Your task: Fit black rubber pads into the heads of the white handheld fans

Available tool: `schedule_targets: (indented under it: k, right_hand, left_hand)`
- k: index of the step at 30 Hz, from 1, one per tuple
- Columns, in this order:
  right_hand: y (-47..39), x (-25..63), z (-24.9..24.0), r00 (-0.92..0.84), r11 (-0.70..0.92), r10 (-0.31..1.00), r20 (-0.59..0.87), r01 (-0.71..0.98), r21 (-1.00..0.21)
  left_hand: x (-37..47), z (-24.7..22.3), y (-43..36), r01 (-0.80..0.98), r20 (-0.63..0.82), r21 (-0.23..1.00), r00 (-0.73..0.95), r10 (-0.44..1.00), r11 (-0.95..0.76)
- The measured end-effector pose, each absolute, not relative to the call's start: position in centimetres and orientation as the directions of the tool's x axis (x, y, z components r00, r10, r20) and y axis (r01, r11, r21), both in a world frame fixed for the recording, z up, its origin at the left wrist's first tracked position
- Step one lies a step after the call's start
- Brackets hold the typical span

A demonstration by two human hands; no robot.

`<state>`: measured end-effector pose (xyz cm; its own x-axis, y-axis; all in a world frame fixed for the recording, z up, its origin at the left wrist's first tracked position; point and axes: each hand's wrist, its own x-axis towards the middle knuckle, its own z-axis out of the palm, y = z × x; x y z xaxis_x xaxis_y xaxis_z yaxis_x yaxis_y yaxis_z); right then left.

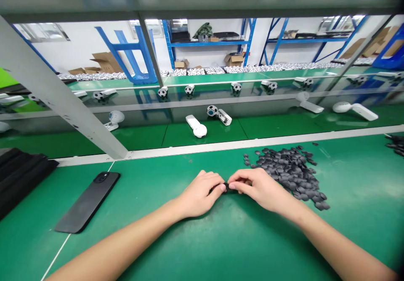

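Observation:
Both my hands meet over the green table in front of me. Between their fingertips is a small black piece [227, 186], mostly covered by the fingers. My left hand [203, 192] is closed on its left side, thumb and forefinger pressed together. Thumb and fingers of my right hand [257, 185] pinch it from the right. Just behind my right hand lies a loose heap of small flat black pieces [290, 171], several of them scattered at its edges. The held piece looks similar in colour, but its exact shape is hidden.
A dark phone [90, 201] lies to the left, beside black folded material [22, 176]. Beyond a white rail [189, 149], white devices [197, 127] and football-patterned ones [212, 111] sit on a green conveyor belt. A slanted metal post [69, 96] stands at the left.

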<state>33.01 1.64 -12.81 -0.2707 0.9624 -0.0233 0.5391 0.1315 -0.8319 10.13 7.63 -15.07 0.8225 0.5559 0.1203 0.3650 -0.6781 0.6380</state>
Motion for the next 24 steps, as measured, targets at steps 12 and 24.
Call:
schedule_targets:
  k: [12,24]
  right_hand:
    - [2.0,33.9,-13.5,-0.302,0.314,0.948,0.102,0.828,-0.465]
    - [1.9,34.3,-13.0,-0.405,0.379,0.913,0.038,0.811,-0.445]
  left_hand:
    - [10.5,-15.9,7.7,0.549,0.181,0.468,0.707,0.683,-0.692]
    - [10.2,-16.1,7.6,0.551,0.213,0.486,0.679,0.703,-0.679]
